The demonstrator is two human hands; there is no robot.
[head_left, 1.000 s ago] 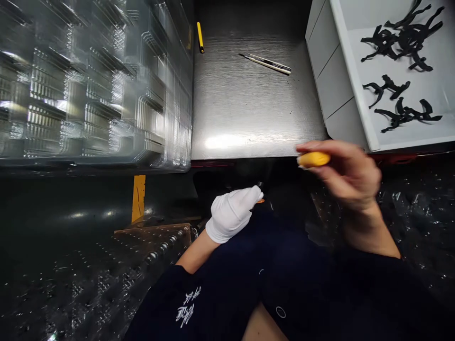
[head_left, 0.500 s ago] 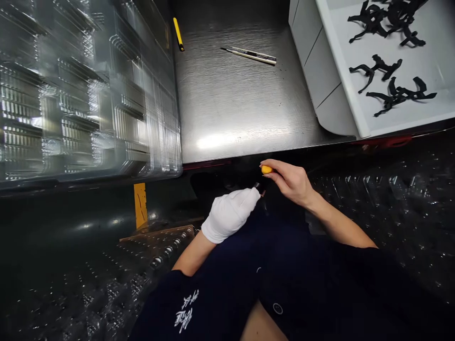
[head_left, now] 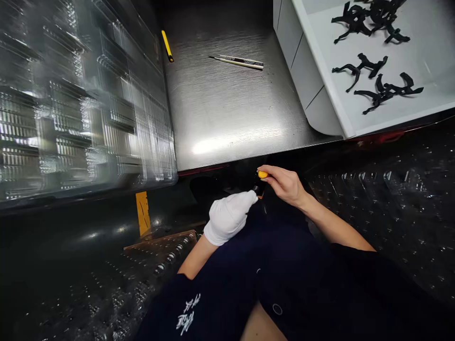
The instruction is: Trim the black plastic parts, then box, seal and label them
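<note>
My left hand point(head_left: 229, 216), in a white glove, is closed with its fingertips on a small dark piece point(head_left: 259, 189) with a brownish edge. Most of that piece is lost against the dark background. Bare, my right hand point(head_left: 287, 186) pinches a small yellow object point(head_left: 262, 174) between thumb and fingers, just above the dark piece. Only the rounded yellow part shows, so its kind is unclear. Both hands are in front of the metal table's near edge, close to my dark shirt. Whether the yellow object touches the dark piece, I cannot tell.
The brushed metal table point(head_left: 227, 109) bears two slim pen-like tools point(head_left: 238, 61) and a yellow stick-shaped tool point(head_left: 167, 46). Stacked clear plastic trays point(head_left: 152, 137) rise at left. A white bin point(head_left: 327, 76) at right holds several black branching pieces point(head_left: 389, 92).
The view has shifted, so the table and bin appear further left. My right hand has come slightly down and left, nearer my gloved hand. Both grips stay the same.
</note>
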